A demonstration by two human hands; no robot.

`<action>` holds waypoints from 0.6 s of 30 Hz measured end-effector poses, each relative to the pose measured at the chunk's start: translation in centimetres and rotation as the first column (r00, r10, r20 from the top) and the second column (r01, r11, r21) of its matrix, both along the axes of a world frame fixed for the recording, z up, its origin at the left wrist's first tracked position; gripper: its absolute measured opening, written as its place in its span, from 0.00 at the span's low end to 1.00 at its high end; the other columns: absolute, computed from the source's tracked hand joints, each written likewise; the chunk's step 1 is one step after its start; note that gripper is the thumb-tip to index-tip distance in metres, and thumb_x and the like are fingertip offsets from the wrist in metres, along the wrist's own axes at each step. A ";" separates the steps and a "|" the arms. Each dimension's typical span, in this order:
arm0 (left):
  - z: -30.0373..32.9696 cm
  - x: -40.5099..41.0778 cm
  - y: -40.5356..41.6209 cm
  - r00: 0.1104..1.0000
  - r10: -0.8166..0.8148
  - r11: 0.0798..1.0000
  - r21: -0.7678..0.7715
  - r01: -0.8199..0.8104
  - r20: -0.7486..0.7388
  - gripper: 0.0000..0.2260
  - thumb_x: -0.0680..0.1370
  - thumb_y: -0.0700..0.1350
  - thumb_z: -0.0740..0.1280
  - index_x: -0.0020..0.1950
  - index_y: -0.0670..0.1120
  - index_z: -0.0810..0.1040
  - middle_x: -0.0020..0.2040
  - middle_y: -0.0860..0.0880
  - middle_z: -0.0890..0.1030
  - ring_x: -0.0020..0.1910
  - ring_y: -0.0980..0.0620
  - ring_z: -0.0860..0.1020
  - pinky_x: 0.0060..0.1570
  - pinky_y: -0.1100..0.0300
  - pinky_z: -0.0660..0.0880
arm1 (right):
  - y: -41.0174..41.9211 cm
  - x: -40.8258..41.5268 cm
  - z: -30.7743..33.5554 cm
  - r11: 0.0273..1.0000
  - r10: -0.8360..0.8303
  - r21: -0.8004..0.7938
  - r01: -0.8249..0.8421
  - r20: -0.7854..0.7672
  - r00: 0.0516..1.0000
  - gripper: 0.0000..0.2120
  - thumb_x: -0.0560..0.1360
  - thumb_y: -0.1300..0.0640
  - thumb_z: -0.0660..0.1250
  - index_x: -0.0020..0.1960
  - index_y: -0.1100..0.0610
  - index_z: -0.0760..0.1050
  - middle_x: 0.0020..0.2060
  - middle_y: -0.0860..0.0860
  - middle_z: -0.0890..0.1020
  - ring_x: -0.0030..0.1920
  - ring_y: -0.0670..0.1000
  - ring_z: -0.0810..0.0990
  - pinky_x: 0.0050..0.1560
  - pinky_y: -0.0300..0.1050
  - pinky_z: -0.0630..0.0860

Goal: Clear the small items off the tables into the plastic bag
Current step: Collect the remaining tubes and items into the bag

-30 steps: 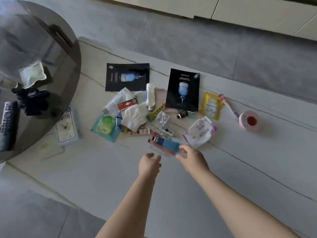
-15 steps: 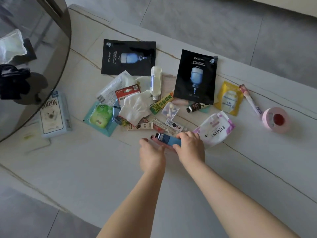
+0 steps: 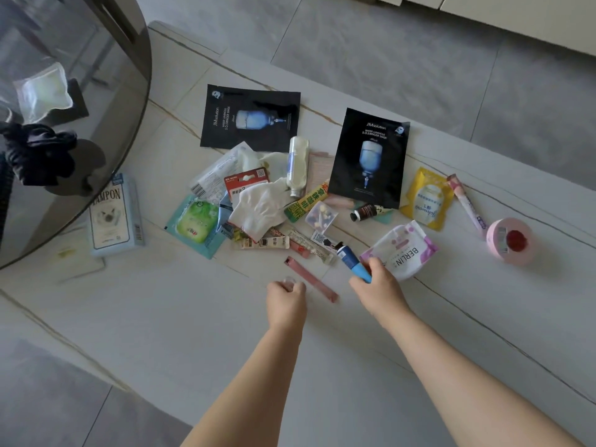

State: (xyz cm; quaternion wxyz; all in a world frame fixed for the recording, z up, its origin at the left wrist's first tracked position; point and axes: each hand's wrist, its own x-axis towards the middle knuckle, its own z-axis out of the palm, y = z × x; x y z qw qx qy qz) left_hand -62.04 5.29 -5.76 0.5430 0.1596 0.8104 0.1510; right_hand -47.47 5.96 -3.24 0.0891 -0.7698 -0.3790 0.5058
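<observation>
**Q:** Near the front edge of the pale table (image 3: 193,317), what does each hand hold, and why?

**A:** The right hand (image 3: 379,290) grips the blue tube (image 3: 353,261) by its lower end, fingers curled round it, cap pointing away; this grip suits a lift clear of the pile. The left hand (image 3: 285,298) is clenched just left of the pink stick sachet (image 3: 311,279). A clear scrap shows at its fingertips, probably the plastic bag's edge; this cannot be confirmed. No bag is otherwise plainly visible.

**Q:** Where do the remaining items lie?

**A:** The BERLIN pouch (image 3: 403,250) lies touching the right hand's far side. Beyond, sachets cluster round the white cloth (image 3: 261,209), with two black mask packets (image 3: 250,119) farther off. The pink tape roll (image 3: 508,240) sits far right. The tampon box (image 3: 113,214) lies left, beside the dark glass table (image 3: 64,43).

**Q:** Task status?

**A:** Early, by estimate: nearly all items are still on the table.
</observation>
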 end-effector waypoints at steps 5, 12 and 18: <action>0.0 1.9 2.0 0.985 0.162 0.986 -0.039 -0.160 0.062 0.08 0.79 0.42 0.58 0.55 0.40 0.65 0.44 0.42 0.73 0.37 0.46 0.74 0.39 0.54 0.75 | 0.5 0.4 -0.5 0.997 -0.074 0.008 0.074 -0.063 0.995 0.04 0.73 0.59 0.63 0.47 0.54 0.72 0.33 0.48 0.73 0.32 0.47 0.70 0.30 0.40 0.65; -0.9 1.6 1.8 0.961 -0.143 0.985 -0.128 0.115 -0.238 0.08 0.76 0.49 0.66 0.47 0.45 0.71 0.40 0.47 0.76 0.41 0.44 0.76 0.38 0.58 0.68 | 0.5 0.6 -1.9 0.998 -0.059 -0.003 0.059 -0.086 0.994 0.08 0.72 0.55 0.68 0.39 0.52 0.69 0.31 0.49 0.72 0.29 0.48 0.69 0.29 0.40 0.67; -0.1 -0.1 1.7 0.996 -0.054 0.998 -0.024 0.052 -0.072 0.06 0.74 0.41 0.62 0.37 0.43 0.70 0.26 0.47 0.74 0.27 0.50 0.73 0.28 0.63 0.65 | 1.6 0.0 -1.5 0.996 -0.054 0.068 0.054 -0.001 0.999 0.07 0.72 0.52 0.70 0.47 0.53 0.75 0.37 0.50 0.77 0.38 0.51 0.74 0.37 0.43 0.70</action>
